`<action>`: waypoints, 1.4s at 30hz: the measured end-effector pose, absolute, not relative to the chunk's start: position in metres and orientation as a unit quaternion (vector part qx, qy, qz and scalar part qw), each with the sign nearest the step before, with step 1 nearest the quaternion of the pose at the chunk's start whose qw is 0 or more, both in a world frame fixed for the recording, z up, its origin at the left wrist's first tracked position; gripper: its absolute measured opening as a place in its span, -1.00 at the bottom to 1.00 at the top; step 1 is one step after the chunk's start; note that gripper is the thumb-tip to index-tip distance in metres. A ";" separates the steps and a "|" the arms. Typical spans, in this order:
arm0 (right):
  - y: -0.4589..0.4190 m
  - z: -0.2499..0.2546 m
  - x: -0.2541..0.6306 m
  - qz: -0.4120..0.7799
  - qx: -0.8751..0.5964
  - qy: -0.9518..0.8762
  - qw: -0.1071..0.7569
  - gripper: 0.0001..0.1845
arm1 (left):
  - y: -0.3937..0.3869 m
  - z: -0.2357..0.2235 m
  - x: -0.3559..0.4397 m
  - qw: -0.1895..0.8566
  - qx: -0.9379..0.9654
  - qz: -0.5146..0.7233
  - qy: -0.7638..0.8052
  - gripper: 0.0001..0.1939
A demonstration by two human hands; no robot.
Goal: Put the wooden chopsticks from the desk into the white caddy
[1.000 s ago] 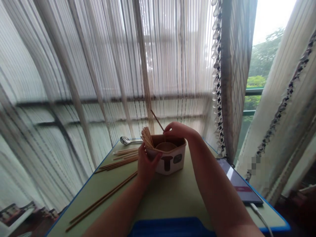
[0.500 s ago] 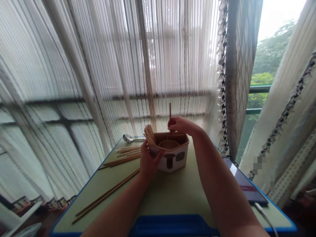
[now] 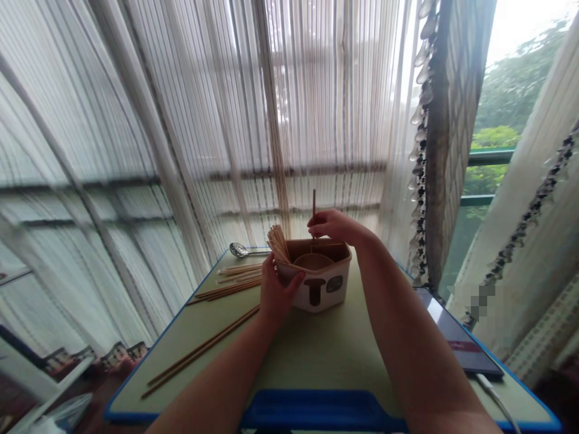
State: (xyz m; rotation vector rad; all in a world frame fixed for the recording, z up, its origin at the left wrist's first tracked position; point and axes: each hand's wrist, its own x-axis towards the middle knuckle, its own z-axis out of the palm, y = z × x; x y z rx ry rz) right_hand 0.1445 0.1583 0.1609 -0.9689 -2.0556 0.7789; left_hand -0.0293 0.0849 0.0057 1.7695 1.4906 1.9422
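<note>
The right hand [image 3: 332, 226] is closed in a pinch on a single wooden chopstick [image 3: 313, 205], which stands almost upright with its long axis pointing away from the table, its tip free and its lower end hidden by the fingers. The stick sits at 12 o'clock from the middle of a white plastic caddy [image 3: 326, 290], above the caddy's rear and clear of its rim, and the right hand is the nearer hand to it by far. The left hand [image 3: 279, 292] is curled around the caddy's corner at 8 o'clock, gripping the wall and holding nothing else. Inside the brown-lined caddy, a bundle of chopsticks [image 3: 278, 244] leans out at 10 o'clock, too tightly packed to count, beside a round compartment [image 3: 313, 261] whose contents cannot be made out. On the green table [image 3: 316, 355] lie a near pair of chopsticks [image 3: 201, 352] at 8 o'clock, a middle group [image 3: 226, 291] of perhaps three or four at 9 o'clock, and a back group [image 3: 239, 270] of about three, their exact number unclear. All lie slanted, pointing roughly toward 2 o'clock. There is one slotted spoon [image 3: 238, 249] at 10 o'clock, and one phone [image 3: 456, 330] with a white cable [image 3: 495, 398] at 4 o'clock, with sheer curtains [image 3: 181, 120] beyond the table.
</note>
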 end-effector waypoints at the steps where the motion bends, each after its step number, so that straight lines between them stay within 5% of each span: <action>1: 0.159 0.160 0.145 0.286 -0.384 -0.810 0.338 -0.89 | 0.085 0.005 -0.029 0.056 0.583 0.642 0.495 -0.21; 9: 0.153 0.169 0.152 0.187 -0.417 -0.833 0.312 -0.71 | 0.082 0.007 -0.024 0.065 0.592 0.666 0.449 -0.06; 15: 0.115 0.193 0.156 0.010 -0.475 -0.805 0.355 -0.56 | 0.094 0.022 -0.054 -0.026 0.480 0.684 0.548 -0.51; 19: 0.083 0.203 0.155 -0.065 -0.503 -0.803 0.313 -0.60 | 0.098 0.031 -0.078 -0.044 0.447 0.539 0.712 -0.65; 23: 0.062 0.206 0.145 -0.005 -0.453 -0.870 0.192 -0.69 | 0.083 0.029 -0.091 -0.056 0.583 0.270 0.764 -0.62; 27: 0.052 0.207 0.137 0.020 -0.430 -0.887 0.168 -0.68 | 0.063 0.021 -0.103 -0.043 0.632 0.094 0.768 -0.62; 42: 0.047 0.206 0.143 0.060 -0.418 -0.902 0.088 -0.51 | 0.062 0.019 -0.107 -0.101 0.603 0.083 0.787 -0.68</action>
